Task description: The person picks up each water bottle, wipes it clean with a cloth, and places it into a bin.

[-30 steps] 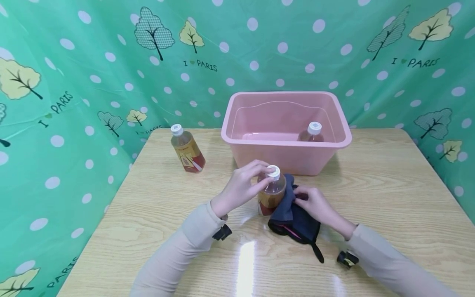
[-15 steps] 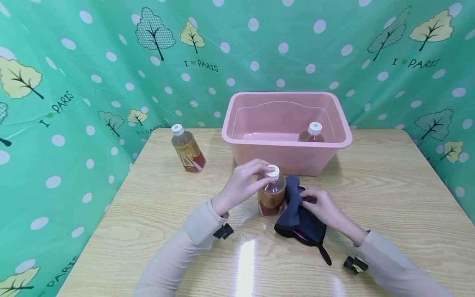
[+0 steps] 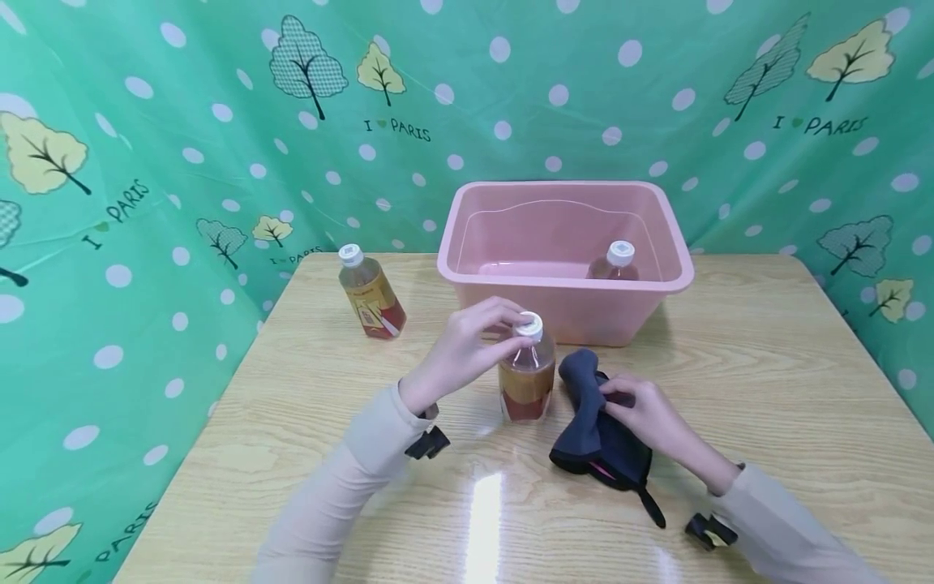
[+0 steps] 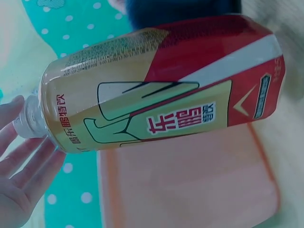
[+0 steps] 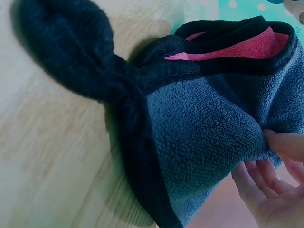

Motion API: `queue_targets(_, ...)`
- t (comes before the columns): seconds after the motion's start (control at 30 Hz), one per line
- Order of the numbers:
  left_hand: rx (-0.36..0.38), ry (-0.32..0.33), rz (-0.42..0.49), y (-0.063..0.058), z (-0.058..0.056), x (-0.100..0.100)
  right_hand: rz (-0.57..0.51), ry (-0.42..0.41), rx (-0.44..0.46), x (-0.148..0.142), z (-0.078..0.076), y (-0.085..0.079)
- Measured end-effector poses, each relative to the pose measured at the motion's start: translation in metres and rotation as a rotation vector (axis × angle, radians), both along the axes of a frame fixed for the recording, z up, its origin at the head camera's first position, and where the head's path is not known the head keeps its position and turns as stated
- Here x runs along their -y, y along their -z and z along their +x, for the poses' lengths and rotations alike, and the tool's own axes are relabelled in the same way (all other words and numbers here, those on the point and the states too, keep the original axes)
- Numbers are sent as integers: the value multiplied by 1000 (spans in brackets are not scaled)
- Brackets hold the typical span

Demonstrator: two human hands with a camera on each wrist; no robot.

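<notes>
Your right hand (image 3: 645, 412) pinches the grey towel (image 3: 582, 436), likely soft and light, beside the drink bottle (image 3: 527, 383), whose white cap (image 3: 536, 328) your left hand (image 3: 467, 345) pinches (probably heavy and slick, so hold its neck (image 4: 38, 114)), near the pink tub (image 3: 584, 315).

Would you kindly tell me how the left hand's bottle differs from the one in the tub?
The held bottle is in front of the tub, the tub bottle inside it. The left hand grips the held bottle's top; no hand touches the tub bottle. The held bottle's label shows; the tub wall hides the tub bottle's lower part. Both have white caps.
</notes>
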State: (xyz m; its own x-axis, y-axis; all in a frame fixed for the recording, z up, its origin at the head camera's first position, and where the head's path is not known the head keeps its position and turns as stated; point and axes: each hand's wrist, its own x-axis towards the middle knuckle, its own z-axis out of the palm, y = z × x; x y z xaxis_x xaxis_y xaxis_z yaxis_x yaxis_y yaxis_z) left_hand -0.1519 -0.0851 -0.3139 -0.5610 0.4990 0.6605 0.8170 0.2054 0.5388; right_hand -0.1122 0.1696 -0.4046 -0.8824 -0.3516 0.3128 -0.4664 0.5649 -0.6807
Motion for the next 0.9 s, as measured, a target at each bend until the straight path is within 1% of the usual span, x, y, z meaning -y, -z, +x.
queue_targets(0.1, 1, 5, 13, -12, -1, 2, 0, 2, 11, -2, 2, 0)
queue_targets(0.2, 5, 25, 28, -26, -3, 3, 2, 5, 14, -3, 4, 0)
queue_targets(0.37, 8, 55, 54, -54, -9, 5, 2, -8, 10, -5, 6, 0)
queue_targets(0.47, 6, 62, 56, -72, -14, 4, 4, -13, 27, -6, 6, 0)
queue_targets(0.63, 17, 29, 20, -103, -21, 4, 10, -8, 63, -8, 8, -1)
queue_targets(0.83, 102, -50, -48, -135, -33, 0, 17, -6, 77, -10, 9, -1)
queue_targets(0.9, 109, -82, -81, -144, -38, -2, 17, -6, 76, -10, 9, 0)
